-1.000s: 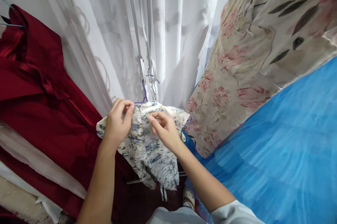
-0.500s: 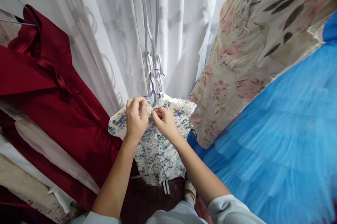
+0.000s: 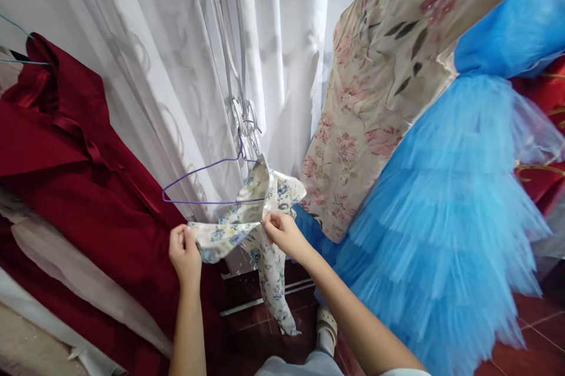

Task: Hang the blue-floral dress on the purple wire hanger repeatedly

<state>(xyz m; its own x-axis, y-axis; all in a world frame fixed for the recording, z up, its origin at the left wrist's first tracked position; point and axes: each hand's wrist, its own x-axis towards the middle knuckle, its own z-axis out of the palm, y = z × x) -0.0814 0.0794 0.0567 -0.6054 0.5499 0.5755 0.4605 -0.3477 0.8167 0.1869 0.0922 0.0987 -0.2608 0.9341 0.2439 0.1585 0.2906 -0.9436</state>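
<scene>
A small white blouse with a blue and yellow floral print hangs half off a purple wire hanger. The hanger's left arm is bare, while the blouse's other shoulder still covers its right end. My left hand pinches an edge of the blouse and stretches it out to the left, below the hanger. Near the blouse's front opening, my right hand grips the fabric between thumb and fingers. The hanger's hook is caught among white curled metalwork.
Dark red garments hang at the left. On the right are a beige dress with pink flowers and a tiered blue tulle gown. A white curtain forms the back. Below are a reddish tiled floor and a clog-shod foot.
The blouse's left side has come off the hanger, baring its purple wire. My left hand has moved left and down with the fabric; my right hand is slightly lower. The view has shifted right.
</scene>
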